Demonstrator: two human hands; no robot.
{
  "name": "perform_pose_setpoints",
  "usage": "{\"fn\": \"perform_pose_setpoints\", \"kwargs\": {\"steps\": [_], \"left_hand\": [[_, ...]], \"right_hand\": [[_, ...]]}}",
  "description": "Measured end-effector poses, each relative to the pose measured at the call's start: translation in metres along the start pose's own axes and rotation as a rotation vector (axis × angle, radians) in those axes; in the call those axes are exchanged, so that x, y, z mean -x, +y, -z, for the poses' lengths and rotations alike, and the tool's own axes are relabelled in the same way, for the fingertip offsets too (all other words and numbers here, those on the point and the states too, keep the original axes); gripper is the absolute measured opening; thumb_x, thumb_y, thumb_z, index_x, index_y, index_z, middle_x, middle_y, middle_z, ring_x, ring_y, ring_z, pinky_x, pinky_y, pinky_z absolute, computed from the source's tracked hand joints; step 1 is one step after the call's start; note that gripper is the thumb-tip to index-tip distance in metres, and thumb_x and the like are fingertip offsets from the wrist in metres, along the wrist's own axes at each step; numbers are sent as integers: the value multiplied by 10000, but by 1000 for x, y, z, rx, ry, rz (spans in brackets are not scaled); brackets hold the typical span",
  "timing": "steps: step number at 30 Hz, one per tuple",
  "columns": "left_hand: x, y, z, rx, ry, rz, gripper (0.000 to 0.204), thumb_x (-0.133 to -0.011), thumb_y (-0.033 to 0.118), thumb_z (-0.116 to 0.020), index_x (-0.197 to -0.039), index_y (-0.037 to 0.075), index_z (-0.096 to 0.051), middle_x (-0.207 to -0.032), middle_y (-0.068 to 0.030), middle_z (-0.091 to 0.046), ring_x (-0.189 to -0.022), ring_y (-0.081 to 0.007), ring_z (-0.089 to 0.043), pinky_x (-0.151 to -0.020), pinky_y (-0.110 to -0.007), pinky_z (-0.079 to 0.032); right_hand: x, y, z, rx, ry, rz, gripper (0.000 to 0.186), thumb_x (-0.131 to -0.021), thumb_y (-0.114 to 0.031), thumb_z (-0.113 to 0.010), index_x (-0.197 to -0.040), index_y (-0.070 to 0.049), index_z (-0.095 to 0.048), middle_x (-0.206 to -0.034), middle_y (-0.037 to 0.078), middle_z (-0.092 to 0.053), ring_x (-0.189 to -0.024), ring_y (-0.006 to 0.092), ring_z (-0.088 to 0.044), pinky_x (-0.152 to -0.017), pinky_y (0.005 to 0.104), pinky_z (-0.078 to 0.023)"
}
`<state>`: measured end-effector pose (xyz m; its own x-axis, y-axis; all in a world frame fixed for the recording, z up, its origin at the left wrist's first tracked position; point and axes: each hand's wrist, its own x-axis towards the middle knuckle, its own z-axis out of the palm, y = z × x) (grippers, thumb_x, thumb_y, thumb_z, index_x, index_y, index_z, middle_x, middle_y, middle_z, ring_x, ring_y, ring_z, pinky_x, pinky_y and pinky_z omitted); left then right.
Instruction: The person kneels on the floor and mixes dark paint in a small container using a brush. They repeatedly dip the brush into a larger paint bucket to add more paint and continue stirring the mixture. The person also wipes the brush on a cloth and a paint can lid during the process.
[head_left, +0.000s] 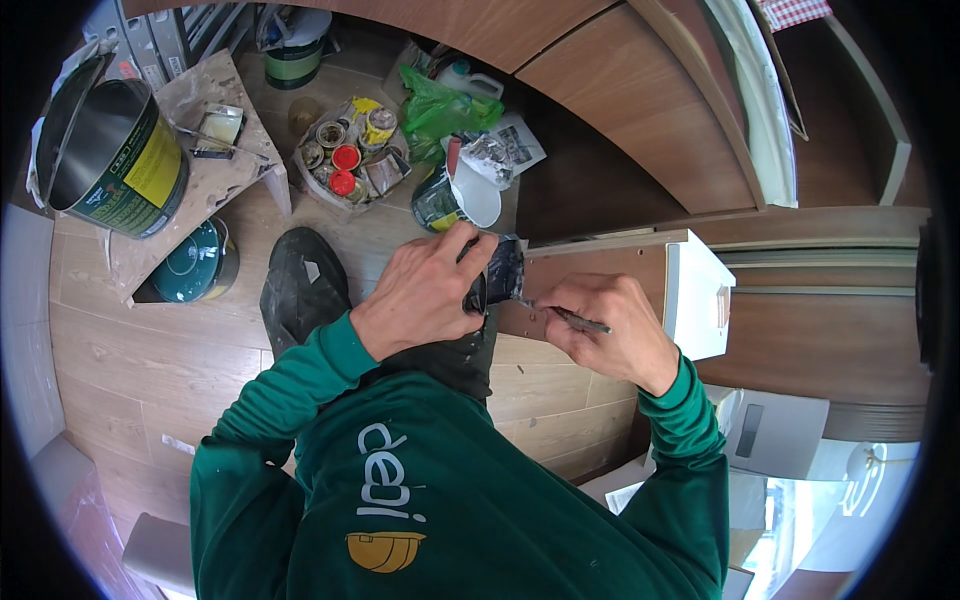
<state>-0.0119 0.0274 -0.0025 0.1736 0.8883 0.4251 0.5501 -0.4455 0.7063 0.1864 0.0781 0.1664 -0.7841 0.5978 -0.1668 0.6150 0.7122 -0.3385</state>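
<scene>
My right hand (pixel 610 325) is closed in a pinch around a thin tool with a slim dark handle (pixel 580 320). The tool's narrow tip points left, towards my left hand (pixel 425 290). That hand has its fingers bent round a small black object (pixel 477 295), mostly hidden beneath them. Just right of it, between the two hands, is a dark, shiny, crumpled-looking piece (pixel 507 268) whose kind I cannot make out. A drawer-like wooden box (pixel 610 277) with a white front lies beyond and beside my right hand.
Ahead, an opened paint can (pixel 473 200) stands near a green plastic bag (pixel 430 105). A tray of small jars (pixel 345 185) is left of them. A large black bucket (pixel 130 160) sits on a stained low platform (pixel 235 85) at far left, with a teal-lidded bucket (pixel 190 260) below.
</scene>
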Motion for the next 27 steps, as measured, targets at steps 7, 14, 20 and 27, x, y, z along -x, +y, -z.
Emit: {"fn": "perform_pose_setpoints", "kwargs": {"steps": [7, 14, 20, 27], "left_hand": [[4, -2, -1, 25, -9, 13, 830, -645, 287, -906, -1360, 32, -570, -1228, -151, -557, -936, -383, -692, -797, -484, -566], [4, -6, -6, 147, 5, 76, 802, -631, 297, -909, -1335, 37, -628, -1235, -143, -608, -993, -363, -704, -840, -454, -574], [7, -17, -3, 270, -4, 133, 814, -618, 284, -929, -1339, 29, -650, -1236, -134, -659, -1020, -353, -705, -855, -414, -580], [3, -18, -5, 310, -14, 109, 877, -591, 257, -961, -1390, 85, -643, -1256, -87, -665, -839, -220, -641, -725, -338, -549]], "right_hand": [[2, 0, -5, 7, 53, 47, 118, -798, -55, -733, -909, -15, -739, -814, 170, -709, -698, 387, -686, -646, 452, -555], [4, 4, -11, 13, 179, 4, 144, -795, 22, -721, -935, 25, -754, -798, 161, -714, -719, 328, -717, -658, 381, -578], [26, 4, -21, -110, 182, -69, 123, -838, 14, -713, -950, 23, -762, -789, 148, -724, -669, 294, -712, -637, 344, -563], [45, 9, -33, -195, 324, -84, 131, -837, -2, -734, -964, 5, -764, -792, 150, -715, -677, 317, -713, -622, 372, -563]]}}
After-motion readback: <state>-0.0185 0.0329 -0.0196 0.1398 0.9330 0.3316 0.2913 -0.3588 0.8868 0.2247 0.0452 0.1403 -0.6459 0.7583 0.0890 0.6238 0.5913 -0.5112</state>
